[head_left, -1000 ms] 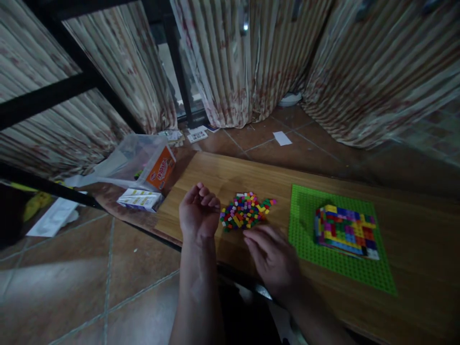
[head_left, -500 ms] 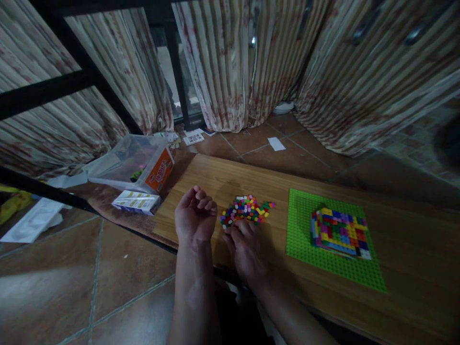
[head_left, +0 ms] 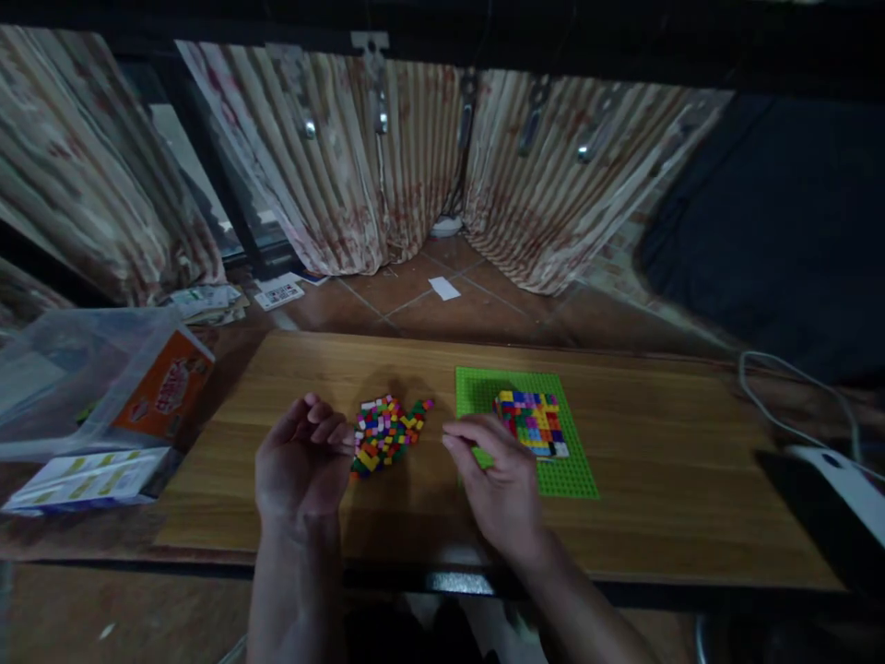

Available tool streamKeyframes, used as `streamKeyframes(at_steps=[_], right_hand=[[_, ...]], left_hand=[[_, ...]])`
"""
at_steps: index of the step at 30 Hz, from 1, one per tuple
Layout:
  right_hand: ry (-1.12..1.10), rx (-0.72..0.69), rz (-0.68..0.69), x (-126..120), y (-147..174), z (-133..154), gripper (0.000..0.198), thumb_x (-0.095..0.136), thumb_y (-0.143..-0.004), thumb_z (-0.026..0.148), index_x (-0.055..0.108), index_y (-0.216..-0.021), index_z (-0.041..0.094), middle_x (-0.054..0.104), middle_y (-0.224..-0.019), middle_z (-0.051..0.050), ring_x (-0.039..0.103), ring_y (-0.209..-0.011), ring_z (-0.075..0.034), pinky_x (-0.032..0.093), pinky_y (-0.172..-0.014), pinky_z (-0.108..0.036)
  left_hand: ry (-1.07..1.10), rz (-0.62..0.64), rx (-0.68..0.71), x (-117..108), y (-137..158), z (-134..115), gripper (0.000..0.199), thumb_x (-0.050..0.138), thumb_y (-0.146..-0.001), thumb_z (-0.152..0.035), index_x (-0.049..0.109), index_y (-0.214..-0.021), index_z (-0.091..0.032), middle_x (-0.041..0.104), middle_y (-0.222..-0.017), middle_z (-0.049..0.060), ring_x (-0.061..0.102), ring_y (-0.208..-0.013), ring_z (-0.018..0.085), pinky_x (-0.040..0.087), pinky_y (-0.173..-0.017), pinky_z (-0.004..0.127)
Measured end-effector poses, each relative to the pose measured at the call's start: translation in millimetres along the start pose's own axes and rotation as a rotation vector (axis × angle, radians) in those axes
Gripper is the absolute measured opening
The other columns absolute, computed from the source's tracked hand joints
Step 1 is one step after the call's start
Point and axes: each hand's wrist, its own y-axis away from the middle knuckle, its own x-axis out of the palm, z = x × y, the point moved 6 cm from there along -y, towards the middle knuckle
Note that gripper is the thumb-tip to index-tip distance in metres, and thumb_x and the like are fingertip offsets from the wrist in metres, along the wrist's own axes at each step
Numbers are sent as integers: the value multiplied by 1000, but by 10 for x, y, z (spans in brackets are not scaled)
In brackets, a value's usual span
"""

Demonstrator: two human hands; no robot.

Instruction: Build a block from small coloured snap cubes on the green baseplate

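My left hand (head_left: 302, 466) is raised palm up beside a pile of small coloured bricks (head_left: 387, 429), its fingers curled in. What they enclose, if anything, I cannot make out. Between the pile and a green baseplate (head_left: 477, 383), my right hand (head_left: 494, 480) hovers with thumb and forefinger pinched together. Anything in that pinch is too small to tell. On the baseplate sits a block built of many-coloured bricks (head_left: 532, 422), partly covered by my right hand.
The wooden table (head_left: 656, 461) spreads under everything. At left stand a clear plastic bin (head_left: 97, 332) with an orange label and a white carton (head_left: 89, 478). A white device (head_left: 840, 489) with a cable lies at right. Striped curtains (head_left: 415, 166) hang behind.
My right hand has lifted from the brick pile and moved right, toward the baseplate, with its fingers now pinched. My left hand stays curled. The view has turned to the right.
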Motion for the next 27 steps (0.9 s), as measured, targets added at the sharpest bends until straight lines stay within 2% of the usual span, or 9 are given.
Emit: streamKeyframes(at_steps=[3, 5, 9, 12, 16, 18, 21, 24, 27], right_hand=[[96, 18, -134, -463, -66, -161, 11, 62, -90, 23, 73, -94, 25, 72, -94, -2, 67, -90, -16, 53, -81, -30], [145, 70, -230, -753, -89, -319, 12, 63, -89, 27, 74, -92, 23, 72, -93, -3, 67, -88, -17, 53, -78, -31], [214, 255, -288, -1105, -87, -625, 19, 62, -87, 32, 75, -91, 18, 73, -90, -7, 68, -80, -20, 54, -71, -33], [228, 351, -269, -1141, -60, -740, 22, 62, -85, 33, 76, -93, 18, 75, -92, -8, 68, -79, -21, 54, -72, -34], [169, 380, -220, -1023, -34, -777, 22, 64, -83, 36, 75, -91, 19, 75, -92, -7, 68, -77, -20, 54, -70, -34], [156, 383, -205, -976, -28, -783, 20, 65, -82, 36, 75, -88, 20, 74, -90, -6, 68, -77, -20, 53, -71, -34], [142, 400, -196, -957, -22, -805, 19, 66, -82, 36, 75, -88, 21, 74, -90, -5, 68, -79, -20, 54, -74, -35], [143, 412, -196, -967, -20, -824, 19, 66, -82, 38, 75, -88, 22, 74, -91, -5, 68, -80, -20, 54, -76, -35], [147, 387, -200, -961, -21, -813, 20, 65, -83, 38, 74, -88, 21, 74, -92, -6, 68, -80, -20, 54, -75, -35]], left_hand=[[-41, 9, -44, 65, 12, 200, 30, 34, -96, -12, 56, -76, -11, 45, -54, -4, 38, -40, 4, 33, -41, 16], [-82, 21, -63, 102, 16, 330, 30, 35, -95, -12, 56, -75, -11, 45, -54, -4, 37, -39, 4, 33, -41, 17], [-158, 82, -126, 187, 45, 680, 28, 37, -94, -11, 58, -75, -12, 44, -54, -5, 35, -40, 4, 32, -41, 18], [-199, 70, -197, 211, 112, 1010, 24, 42, -92, -14, 59, -76, -12, 45, -55, -5, 32, -40, 4, 28, -40, 17], [-291, 63, -286, 193, 226, 1376, 12, 55, -85, -19, 61, -77, -12, 47, -57, -5, 32, -42, 3, 27, -42, 16], [-405, 95, -239, 179, 247, 1461, 10, 64, -79, -22, 61, -76, -12, 50, -59, -5, 35, -45, 3, 28, -44, 16], [-637, 180, -83, 187, 233, 1523, 13, 71, -72, -24, 62, -73, -14, 54, -61, -4, 38, -48, 4, 28, -47, 18], [-844, 234, 23, 201, 200, 1596, 11, 70, -70, -24, 66, -75, -15, 58, -64, -3, 42, -51, 6, 31, -49, 20], [-959, 242, 65, 199, 168, 1645, 12, 68, -71, -24, 68, -80, -16, 62, -70, -2, 49, -57, 9, 36, -54, 21]])
